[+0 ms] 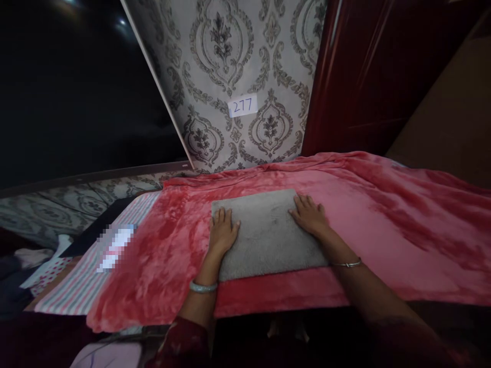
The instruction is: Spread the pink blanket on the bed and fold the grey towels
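Note:
A grey plush cloth (268, 235), roughly rectangular, lies flat on a red and pink fleece blanket (153, 260). My left hand (223, 231) rests flat on the cloth's left edge, fingers stretched out toward the wall. On the far right corner of the cloth, my right hand (308, 213) lies palm down with its fingers spread. Neither hand grips anything. Both palms hide small parts of the cloth's side edges.
A striped cloth (69, 291) sticks out from under the blanket at left, with a blurred pixelated object (117, 248) on it. Behind stand a large dark screen (84, 92), a patterned wall with a paper label (243, 105) reading 277, and a dark red wooden panel (368, 76).

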{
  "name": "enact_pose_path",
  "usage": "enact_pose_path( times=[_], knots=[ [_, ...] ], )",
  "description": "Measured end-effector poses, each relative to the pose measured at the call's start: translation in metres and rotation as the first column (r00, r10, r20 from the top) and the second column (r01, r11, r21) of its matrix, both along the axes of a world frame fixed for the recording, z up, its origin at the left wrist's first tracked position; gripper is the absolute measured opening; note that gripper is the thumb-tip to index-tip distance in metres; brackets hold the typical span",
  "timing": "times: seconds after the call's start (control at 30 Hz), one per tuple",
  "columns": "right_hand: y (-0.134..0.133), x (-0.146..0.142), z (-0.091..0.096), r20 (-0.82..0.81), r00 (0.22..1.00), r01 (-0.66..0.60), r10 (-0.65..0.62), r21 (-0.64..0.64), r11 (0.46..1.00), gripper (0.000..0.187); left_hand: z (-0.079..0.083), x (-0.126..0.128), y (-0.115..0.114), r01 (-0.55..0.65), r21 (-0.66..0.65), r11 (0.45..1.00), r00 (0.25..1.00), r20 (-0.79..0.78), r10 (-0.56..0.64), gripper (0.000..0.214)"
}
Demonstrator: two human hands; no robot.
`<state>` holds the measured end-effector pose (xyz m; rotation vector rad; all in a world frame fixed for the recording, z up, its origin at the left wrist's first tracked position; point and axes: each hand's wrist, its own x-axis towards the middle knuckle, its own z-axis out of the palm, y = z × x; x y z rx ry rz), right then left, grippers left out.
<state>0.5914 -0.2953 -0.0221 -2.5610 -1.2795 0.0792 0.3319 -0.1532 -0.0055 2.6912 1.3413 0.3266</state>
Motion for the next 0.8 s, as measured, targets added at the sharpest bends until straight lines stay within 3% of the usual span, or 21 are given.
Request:
enact_pose_path(
  times=[0.07,0.17,0.23,0.33,0.43,0.63,0.8],
  knots=[
    [-0.002,-0.023,0.010,0.046,0.999,-0.032,0.029,0.064,0.997,0.065,0.005,-0.002,-0.003,-0.005,-0.023,1.000,1.000,0.010,0.005,0.059],
    [0.002,-0.083,0.019,0.109,0.965,-0.255,0.240,0.157,0.954,0.064,0.009,-0.008,-0.018,0.011,0.026,1.000,0.999,0.030,-0.012,0.055],
    [0.006,-0.126,0.016,0.090,0.906,-0.423,0.414,0.118,0.899,0.063,0.007,-0.014,-0.033,0.051,0.076,0.996,0.999,0.009,-0.052,0.054],
    [0.007,-0.162,0.004,0.052,0.846,-0.533,0.531,0.091,0.841,0.062,-0.001,-0.022,-0.051,0.095,0.100,0.990,0.992,-0.089,-0.086,0.054],
    [-0.004,-0.152,-0.005,0.046,0.867,-0.498,0.496,0.105,0.861,0.063,-0.007,-0.025,-0.057,0.107,0.109,0.988,0.984,-0.156,-0.089,0.055],
    [-0.059,-0.083,-0.021,0.042,0.970,-0.243,0.240,0.097,0.965,0.070,-0.010,-0.022,-0.053,0.105,0.133,0.986,0.986,-0.143,-0.086,0.056],
    [-0.106,-0.050,-0.049,0.032,0.998,-0.067,0.062,0.160,0.985,0.070,-0.011,-0.023,-0.054,0.108,0.145,0.984,0.987,-0.131,-0.089,0.056]
  ],
)
